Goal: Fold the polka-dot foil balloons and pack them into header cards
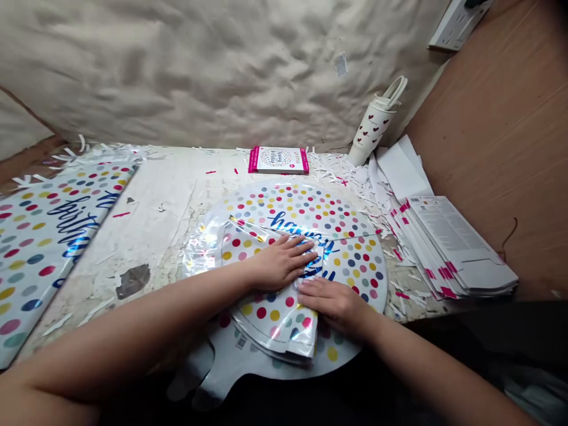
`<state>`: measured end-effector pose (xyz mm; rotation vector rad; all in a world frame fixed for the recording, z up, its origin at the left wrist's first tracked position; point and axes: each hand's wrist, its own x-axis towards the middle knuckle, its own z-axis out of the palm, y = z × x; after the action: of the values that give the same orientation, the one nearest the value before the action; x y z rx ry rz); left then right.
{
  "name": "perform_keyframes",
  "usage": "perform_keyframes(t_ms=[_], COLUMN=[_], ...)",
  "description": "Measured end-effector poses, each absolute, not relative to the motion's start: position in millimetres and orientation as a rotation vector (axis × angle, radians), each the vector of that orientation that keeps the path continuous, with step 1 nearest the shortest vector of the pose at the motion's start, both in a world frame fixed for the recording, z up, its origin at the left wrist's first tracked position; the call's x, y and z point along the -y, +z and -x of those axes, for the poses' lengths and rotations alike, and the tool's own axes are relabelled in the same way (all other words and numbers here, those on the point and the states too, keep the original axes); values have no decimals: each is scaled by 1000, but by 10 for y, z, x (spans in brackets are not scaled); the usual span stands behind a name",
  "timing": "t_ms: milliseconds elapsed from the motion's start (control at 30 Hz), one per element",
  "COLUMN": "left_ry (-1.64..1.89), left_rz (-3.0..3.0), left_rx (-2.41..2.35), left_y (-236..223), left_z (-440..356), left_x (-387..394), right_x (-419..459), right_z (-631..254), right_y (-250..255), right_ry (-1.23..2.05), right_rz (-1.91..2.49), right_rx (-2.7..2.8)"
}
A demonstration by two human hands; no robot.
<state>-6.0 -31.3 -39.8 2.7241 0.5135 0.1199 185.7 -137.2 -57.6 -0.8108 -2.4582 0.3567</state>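
Observation:
A round foil balloon (295, 207) with coloured polka dots and blue "happy birthday" lettering lies flat on the worktop, with one side folded over its middle. My left hand (279, 263) presses flat on the folded foil, fingers together. My right hand (332, 305) rests just below it, with its fingers on the fold's edge. The folded flap (270, 316) sticks out towards me, and the balloon's silver neck (208, 378) hangs over the near edge. My hands hide part of the lettering.
A second dotted foil balloon (38, 260) lies at the left. Behind stand a pink-edged card pack (278, 160) and a heart-patterned paper cone (370, 124). A stack of printed white cards (448, 248) sits at the right among paper shreds (337, 177).

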Motion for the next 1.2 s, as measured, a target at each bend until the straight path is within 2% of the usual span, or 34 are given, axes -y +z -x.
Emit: perform_keyframes(t_ms=[200, 267, 367, 433, 600, 833, 1033, 1200], left_ry=[84, 260, 689, 720, 535, 596, 557, 596], left_rz=[-2789, -2734, -2438, -2216, -2131, -2061, -1400, -1357], left_rx=[-686, -786, -1256, -1425, -1254, -1166, -935, -1018], left_y=[-391, -284, -135, -92, -186, -161, 9, -45], left_z=[122, 376, 978, 1359, 1566, 1289, 1493, 1496], left_x=[326, 207, -58, -216, -344, -335, -299, -282], right_x=[1539, 1542, 1528, 1525, 1539, 1535, 1538, 1538], right_z=[-1961, -1975, -1996, -2003, -1993, -1999, -2005, -2003], right_y=[-576, -573, -580, -578, -536, -532, -554, -569], right_ry=[389, 418, 451, 478, 495, 476, 451, 451], right_rz=[858, 884, 886, 902, 941, 952, 943, 938], right_rx=[2438, 2418, 2405, 2423, 2494, 2575, 2567, 2548])
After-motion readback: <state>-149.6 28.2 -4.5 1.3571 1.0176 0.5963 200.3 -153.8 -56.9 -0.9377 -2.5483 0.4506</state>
